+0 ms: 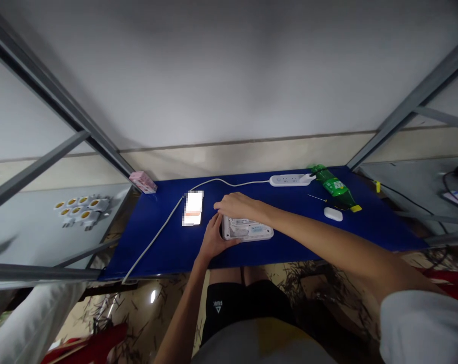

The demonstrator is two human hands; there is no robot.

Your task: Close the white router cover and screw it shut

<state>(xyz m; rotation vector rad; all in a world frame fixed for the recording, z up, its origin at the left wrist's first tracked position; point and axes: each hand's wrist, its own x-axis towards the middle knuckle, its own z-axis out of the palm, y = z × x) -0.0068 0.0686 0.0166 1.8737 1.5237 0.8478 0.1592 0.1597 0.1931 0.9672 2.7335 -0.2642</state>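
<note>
A white plastic device with a vented back and a pale label [256, 230] lies flat on the blue tabletop [164, 253], looking like a router. My left hand [215, 238] grips its left end, thumb along the near edge and fingers toward the far left corner. Over the far left part of the device is my right hand [238, 206], its fingers bent and pressed together at that corner. Whatever is between the right fingertips is hidden from view. Left of the hands, a phone [193, 207] with a bright screen lies on the table.
Behind sits a white power strip [290, 180], its cord running left. At right lie a green bottle [333, 183], a thin metal shaft [317, 197] and a white case [333, 214]. A pink box [143, 182] stands far left. White plug-like parts [83, 209] lie on a grey table.
</note>
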